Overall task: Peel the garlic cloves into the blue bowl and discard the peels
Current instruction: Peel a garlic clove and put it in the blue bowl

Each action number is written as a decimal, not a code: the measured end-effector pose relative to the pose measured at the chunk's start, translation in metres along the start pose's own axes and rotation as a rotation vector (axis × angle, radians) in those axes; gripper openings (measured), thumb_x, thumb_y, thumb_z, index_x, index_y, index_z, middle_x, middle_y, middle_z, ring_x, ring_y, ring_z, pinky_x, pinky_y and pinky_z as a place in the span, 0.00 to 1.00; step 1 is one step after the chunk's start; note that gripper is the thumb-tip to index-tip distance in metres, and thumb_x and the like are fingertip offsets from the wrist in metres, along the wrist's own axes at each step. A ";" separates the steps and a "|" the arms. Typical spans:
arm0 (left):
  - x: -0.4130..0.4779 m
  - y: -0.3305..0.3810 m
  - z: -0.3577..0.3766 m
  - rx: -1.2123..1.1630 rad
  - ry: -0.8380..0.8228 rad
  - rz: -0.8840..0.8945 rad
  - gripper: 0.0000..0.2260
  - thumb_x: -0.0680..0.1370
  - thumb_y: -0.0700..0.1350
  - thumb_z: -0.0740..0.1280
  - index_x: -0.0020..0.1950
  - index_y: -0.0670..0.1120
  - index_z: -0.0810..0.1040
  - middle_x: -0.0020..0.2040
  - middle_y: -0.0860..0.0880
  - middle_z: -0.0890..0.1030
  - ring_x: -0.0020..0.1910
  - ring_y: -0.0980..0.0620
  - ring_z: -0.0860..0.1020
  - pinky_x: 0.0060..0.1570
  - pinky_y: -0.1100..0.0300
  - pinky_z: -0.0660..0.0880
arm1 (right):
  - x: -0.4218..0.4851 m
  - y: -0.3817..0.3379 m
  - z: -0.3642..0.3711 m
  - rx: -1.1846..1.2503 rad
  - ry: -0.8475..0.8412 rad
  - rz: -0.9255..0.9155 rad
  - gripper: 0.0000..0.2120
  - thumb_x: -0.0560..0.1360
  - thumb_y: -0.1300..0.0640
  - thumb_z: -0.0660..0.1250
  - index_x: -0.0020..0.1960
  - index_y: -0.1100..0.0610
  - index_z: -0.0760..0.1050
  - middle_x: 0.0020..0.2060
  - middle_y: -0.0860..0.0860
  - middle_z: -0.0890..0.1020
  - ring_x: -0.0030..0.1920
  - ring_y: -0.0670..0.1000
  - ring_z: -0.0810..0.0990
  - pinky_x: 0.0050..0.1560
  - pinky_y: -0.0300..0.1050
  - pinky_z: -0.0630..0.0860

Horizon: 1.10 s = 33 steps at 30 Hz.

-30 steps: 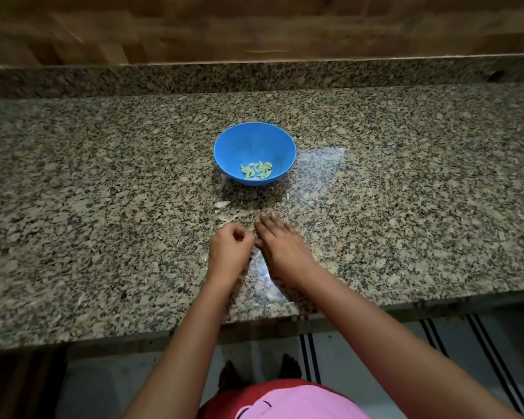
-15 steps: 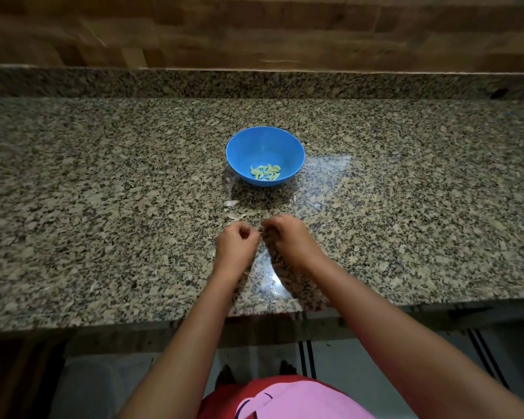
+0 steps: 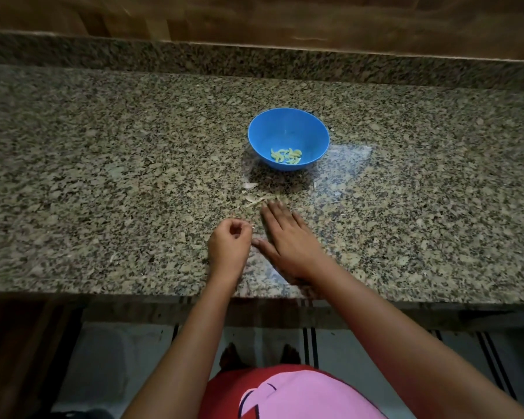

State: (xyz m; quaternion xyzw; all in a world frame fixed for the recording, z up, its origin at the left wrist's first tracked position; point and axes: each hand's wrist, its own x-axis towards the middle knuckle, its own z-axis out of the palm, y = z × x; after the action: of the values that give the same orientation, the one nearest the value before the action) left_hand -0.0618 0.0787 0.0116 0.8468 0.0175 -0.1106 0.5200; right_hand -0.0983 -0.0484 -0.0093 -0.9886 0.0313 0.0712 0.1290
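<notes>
Right fingers point(image 3: 273, 215) flat beside peels point(image 3: 255, 202)

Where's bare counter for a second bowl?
Free: counter left of the blue bowl, and right of it toward the backsplash. Crowded: strip nearer than the bowl, littered with peels; right hand flat there, left hand pinching some.

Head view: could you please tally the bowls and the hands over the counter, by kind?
Blue bowl: 1
Hands: 2 (left hand, right hand)
Total: 3
</notes>
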 end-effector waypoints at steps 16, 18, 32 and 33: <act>-0.015 0.000 0.000 -0.275 -0.057 -0.145 0.05 0.78 0.43 0.64 0.43 0.46 0.77 0.36 0.49 0.78 0.34 0.52 0.74 0.30 0.60 0.69 | -0.031 -0.011 -0.004 0.310 0.163 -0.001 0.06 0.75 0.66 0.62 0.50 0.62 0.76 0.48 0.56 0.77 0.51 0.55 0.73 0.49 0.45 0.69; -0.020 -0.002 -0.008 -0.379 -0.043 -0.193 0.06 0.78 0.41 0.64 0.42 0.45 0.77 0.37 0.48 0.78 0.35 0.52 0.75 0.34 0.59 0.72 | -0.029 -0.018 -0.011 0.505 0.154 0.115 0.03 0.75 0.65 0.64 0.46 0.60 0.77 0.43 0.53 0.79 0.46 0.52 0.77 0.47 0.44 0.73; -0.101 -0.143 -0.220 -0.814 0.489 -0.487 0.11 0.77 0.31 0.62 0.35 0.40 0.72 0.22 0.50 0.76 0.20 0.60 0.74 0.25 0.69 0.73 | -0.024 -0.276 0.046 1.121 -0.418 0.055 0.14 0.70 0.73 0.66 0.32 0.57 0.77 0.26 0.50 0.78 0.27 0.43 0.74 0.31 0.35 0.72; -0.110 -0.162 -0.240 -0.809 0.526 -0.521 0.10 0.77 0.31 0.63 0.36 0.40 0.72 0.23 0.49 0.76 0.21 0.59 0.74 0.25 0.68 0.73 | -0.028 -0.304 0.059 1.107 -0.465 0.036 0.14 0.70 0.74 0.66 0.32 0.58 0.77 0.26 0.51 0.77 0.27 0.43 0.74 0.31 0.35 0.72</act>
State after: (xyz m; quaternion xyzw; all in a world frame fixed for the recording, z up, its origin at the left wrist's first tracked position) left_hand -0.1522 0.3751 -0.0037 0.5461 0.3972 -0.0044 0.7375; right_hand -0.1092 0.2609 0.0146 -0.7322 0.0515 0.2609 0.6270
